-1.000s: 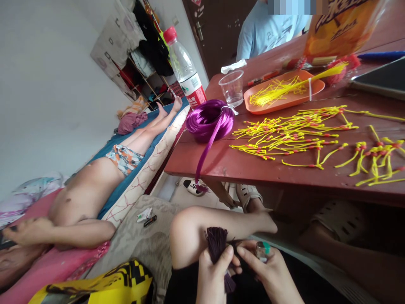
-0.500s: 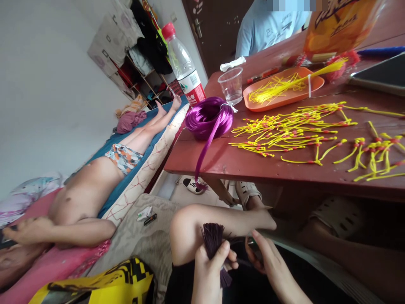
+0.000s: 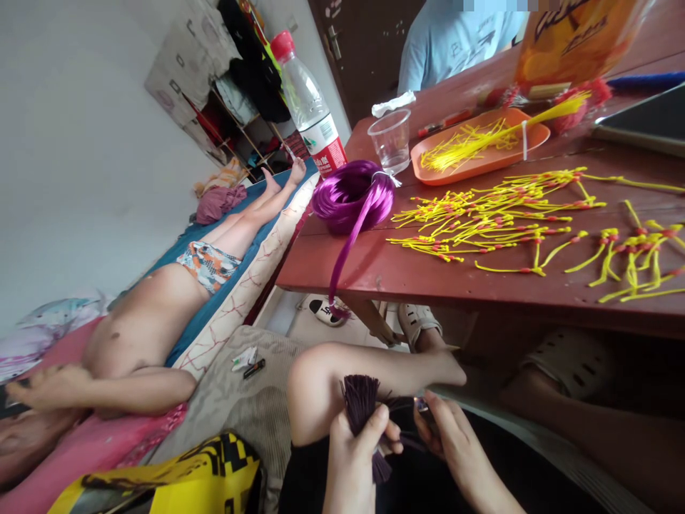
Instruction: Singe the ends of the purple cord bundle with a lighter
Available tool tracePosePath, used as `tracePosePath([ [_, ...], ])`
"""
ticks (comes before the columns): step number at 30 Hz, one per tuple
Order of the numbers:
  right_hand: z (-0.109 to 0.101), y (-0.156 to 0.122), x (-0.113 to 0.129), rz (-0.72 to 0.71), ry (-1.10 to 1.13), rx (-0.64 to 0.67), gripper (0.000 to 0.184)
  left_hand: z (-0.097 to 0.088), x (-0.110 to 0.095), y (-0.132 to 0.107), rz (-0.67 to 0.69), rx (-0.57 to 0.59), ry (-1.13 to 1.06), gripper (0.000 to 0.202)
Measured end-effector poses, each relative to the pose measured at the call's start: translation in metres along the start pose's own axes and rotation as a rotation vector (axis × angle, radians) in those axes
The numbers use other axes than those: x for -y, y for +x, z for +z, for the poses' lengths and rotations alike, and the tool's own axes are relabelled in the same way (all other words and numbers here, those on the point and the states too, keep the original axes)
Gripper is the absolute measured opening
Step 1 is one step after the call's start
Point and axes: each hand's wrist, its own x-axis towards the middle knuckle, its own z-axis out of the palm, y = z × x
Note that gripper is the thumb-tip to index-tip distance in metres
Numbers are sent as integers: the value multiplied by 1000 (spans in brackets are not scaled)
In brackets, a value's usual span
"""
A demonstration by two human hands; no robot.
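A bundle of dark purple threads (image 3: 360, 400) stands upright in my left hand (image 3: 357, 448), its cut ends fanned out above the thumb and more thread hanging below the fist. To its right, my right hand (image 3: 454, 437) is closed on a small object with a shiny metallic end, which looks like a lighter (image 3: 422, 405); most of it is hidden by the fingers. A few thin dark strands show between the two hands. Both hands are over my lap, below the table edge.
On the red table (image 3: 305, 265) are a purple thread coil (image 3: 353, 196), a plastic cup (image 3: 389, 143), a bottle (image 3: 315, 114), an orange tray (image 3: 428, 175) of yellow strands and knotted yellow cords (image 3: 508, 221). A person (image 3: 160, 307) lies on the bed; another (image 3: 449, 50) is behind the table.
My right thumb has shifted slightly toward the shiny end of the lighter. Dark strands between the hands show more clearly. The left hand keeps its hold on the bundle.
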Motion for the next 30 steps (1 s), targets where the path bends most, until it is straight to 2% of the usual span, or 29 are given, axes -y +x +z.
tracePosePath([
  [3,1,-1,0,10,3,-23,46,0,0,0,0,-6,0,17],
  [10,2,-2,0,-37,-25,35,47,0,0,-1,-6,-10,7,18],
  [18,0,-3,-4,-10,47,-73,46,1,0,1,4,-6,21,17],
  [24,1,-4,-2,-15,68,-140,48,-3,5,5,133,-45,178,22],
  [30,1,-5,-4,-8,45,-121,47,-4,7,6,249,-57,348,25],
])
